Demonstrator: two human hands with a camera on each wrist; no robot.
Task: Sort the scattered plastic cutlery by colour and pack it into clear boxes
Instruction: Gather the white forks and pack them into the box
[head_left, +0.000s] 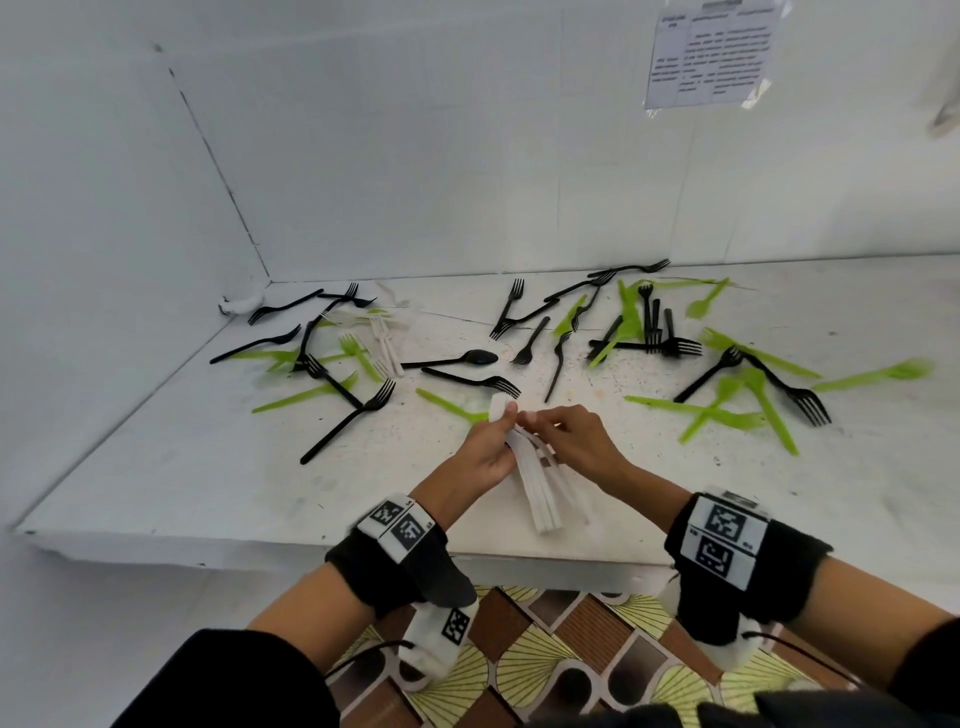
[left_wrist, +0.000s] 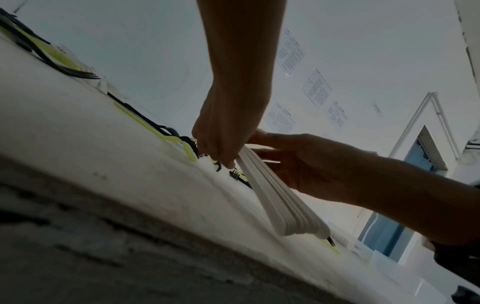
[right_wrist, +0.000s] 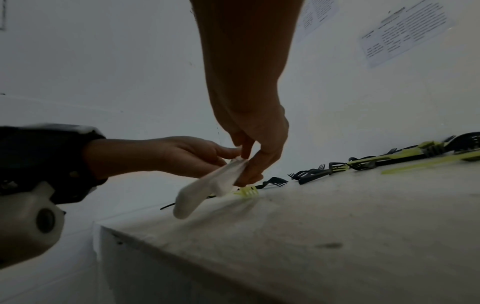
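Both your hands are on the same bundle of white cutlery (head_left: 535, 478): your left hand (head_left: 485, 449) has its fingers curled round the top of the stack, and your right hand (head_left: 574, 441) pinches it from the other side, thumb and fingertips closed on the upper ends. In the left wrist view the handles (left_wrist: 283, 207) sit flush together, fanning down toward the table (head_left: 156, 467) but held just above it

Rest of the stuff is scattered behind your hands. Black forks (head_left: 348, 421) and green pieces (head_left: 306, 395) to the left, a black spoon (head_left: 457, 358) about in the middle, and a thicker tangle of black and green (head_left: 639, 327) to the right. A few more white pieces (head_left: 387, 343) lie in the left cluster

Writing-wise, there's a printed sheet (head_left: 711, 52) taped on the wall up right, but the text is too blurry to read. Your wristbands carry square black-and-white marker tags (head_left: 722, 535)

Near edge of the table is right under your wrists, with bare tabletop at the front left. The corner where the walls meet is at back left, patterned floor (head_left: 571, 654) below
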